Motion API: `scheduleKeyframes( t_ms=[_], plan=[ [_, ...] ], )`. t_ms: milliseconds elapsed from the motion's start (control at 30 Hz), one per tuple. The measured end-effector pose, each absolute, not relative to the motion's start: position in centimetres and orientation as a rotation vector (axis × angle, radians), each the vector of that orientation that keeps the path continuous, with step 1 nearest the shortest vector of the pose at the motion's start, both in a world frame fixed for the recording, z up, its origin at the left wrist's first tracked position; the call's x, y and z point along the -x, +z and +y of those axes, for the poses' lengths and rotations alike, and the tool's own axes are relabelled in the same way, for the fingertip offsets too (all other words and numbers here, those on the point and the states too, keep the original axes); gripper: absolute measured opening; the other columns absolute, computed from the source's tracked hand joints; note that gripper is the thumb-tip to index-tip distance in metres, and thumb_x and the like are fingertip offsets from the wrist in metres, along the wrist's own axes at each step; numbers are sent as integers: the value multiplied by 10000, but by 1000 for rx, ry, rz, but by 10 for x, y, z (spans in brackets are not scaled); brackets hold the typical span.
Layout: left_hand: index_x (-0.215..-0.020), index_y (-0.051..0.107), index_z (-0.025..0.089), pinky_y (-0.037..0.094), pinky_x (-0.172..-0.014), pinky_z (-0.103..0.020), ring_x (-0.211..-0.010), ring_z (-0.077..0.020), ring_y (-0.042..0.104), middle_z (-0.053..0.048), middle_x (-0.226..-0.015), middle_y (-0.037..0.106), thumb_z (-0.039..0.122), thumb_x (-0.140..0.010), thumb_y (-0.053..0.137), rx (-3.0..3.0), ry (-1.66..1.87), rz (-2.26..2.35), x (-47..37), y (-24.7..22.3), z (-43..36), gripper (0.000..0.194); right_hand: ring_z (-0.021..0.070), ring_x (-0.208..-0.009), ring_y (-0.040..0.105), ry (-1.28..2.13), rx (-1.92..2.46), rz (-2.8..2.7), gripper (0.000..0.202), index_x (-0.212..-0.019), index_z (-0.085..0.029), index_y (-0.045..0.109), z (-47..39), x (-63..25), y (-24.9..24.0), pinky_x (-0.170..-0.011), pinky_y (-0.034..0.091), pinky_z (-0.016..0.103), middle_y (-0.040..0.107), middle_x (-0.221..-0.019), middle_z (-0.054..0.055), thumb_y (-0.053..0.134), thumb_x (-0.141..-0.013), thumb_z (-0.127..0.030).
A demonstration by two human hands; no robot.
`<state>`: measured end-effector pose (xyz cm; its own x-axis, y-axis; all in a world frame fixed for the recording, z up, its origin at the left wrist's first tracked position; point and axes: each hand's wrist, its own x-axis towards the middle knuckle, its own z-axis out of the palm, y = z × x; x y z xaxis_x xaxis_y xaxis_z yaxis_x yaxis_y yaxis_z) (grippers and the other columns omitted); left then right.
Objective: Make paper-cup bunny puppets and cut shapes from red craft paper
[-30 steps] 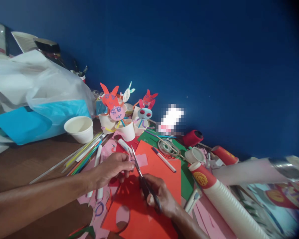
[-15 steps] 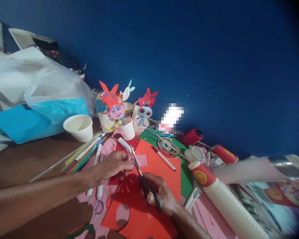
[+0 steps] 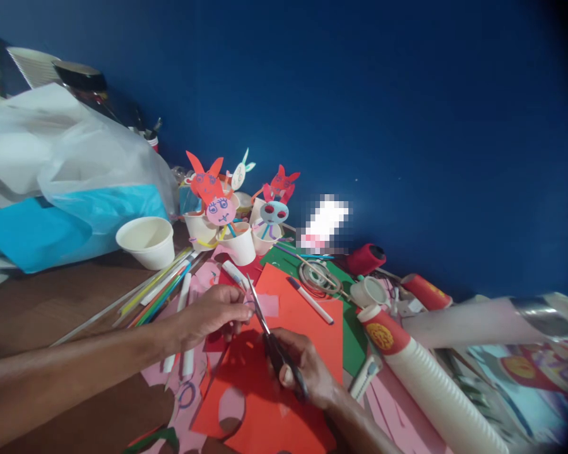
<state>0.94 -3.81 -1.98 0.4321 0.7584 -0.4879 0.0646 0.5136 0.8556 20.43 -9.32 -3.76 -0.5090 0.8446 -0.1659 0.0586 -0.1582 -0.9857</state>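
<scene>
My right hand (image 3: 305, 366) is closed around the dark handles of a pair of scissors (image 3: 275, 353), whose blades point up and away from me. Pinched in my left hand (image 3: 222, 310) is a small piece of pink paper (image 3: 248, 302) with a purple line on it, right beside the blades. Most of that piece is hidden by the fingers. Below both hands lies a sheet of red-orange paper (image 3: 260, 410) with an oval hole cut in it. A marker (image 3: 311, 301) rests on the sheet, and a pink scrap (image 3: 268, 305) lies behind the scissors.
Paper cups with bunny-like paper faces (image 3: 220, 212) stand at the back. An open white cup (image 3: 146, 243), coloured sticks (image 3: 163, 290) and a plastic bag (image 3: 80, 151) are on the left. At right lie a cutter knife (image 3: 365, 377) and a long cup stack (image 3: 435, 384).
The view has shifted very slightly, so things on the left sit a little further left. Both hands keep nearly the same pose, with the scissors still beside the pink paper.
</scene>
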Motion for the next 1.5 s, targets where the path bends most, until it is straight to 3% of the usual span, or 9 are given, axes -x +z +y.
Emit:
scheduleKeyframes(
  t_ms=[300, 733, 1000, 1500],
  plan=[
    [-607, 502, 152, 332, -429, -209, -389, -80, 434, 51, -426, 522, 263, -609, 576, -984, 506, 1043, -10, -17, -37, 133, 92, -522, 419, 1761, 1012, -1548, 566, -875, -133, 528, -95, -206, -39, -467, 310, 194, 475, -633, -3, 570, -624, -639],
    [-590, 505, 151, 328, -434, -206, -393, -81, 443, 45, -418, 529, 264, -612, 576, -1016, 445, 1042, -9, -16, -34, 135, 76, -513, 360, 1730, 1023, -1528, 574, -832, -129, 551, -93, -205, -39, -467, 293, 185, 446, -605, -21, 592, -591, -647],
    [-667, 505, 153, 338, -438, -198, -445, -77, 479, 50, -539, 536, 240, -631, 572, -924, 509, 989, -6, -18, -32, 115, 76, -505, 365, 1750, 1034, -1514, 585, -874, -129, 566, -93, -206, -39, -460, 295, 182, 456, -598, -25, 617, -577, -630],
    [-638, 483, 154, 355, -416, -203, -449, -81, 492, 42, -555, 543, 225, -615, 571, -883, 514, 989, -10, -17, -37, 116, 85, -522, 386, 1716, 1033, -1548, 588, -844, -132, 534, -94, -204, -38, -482, 318, 198, 469, -614, -17, 556, -605, -669]
  ],
)
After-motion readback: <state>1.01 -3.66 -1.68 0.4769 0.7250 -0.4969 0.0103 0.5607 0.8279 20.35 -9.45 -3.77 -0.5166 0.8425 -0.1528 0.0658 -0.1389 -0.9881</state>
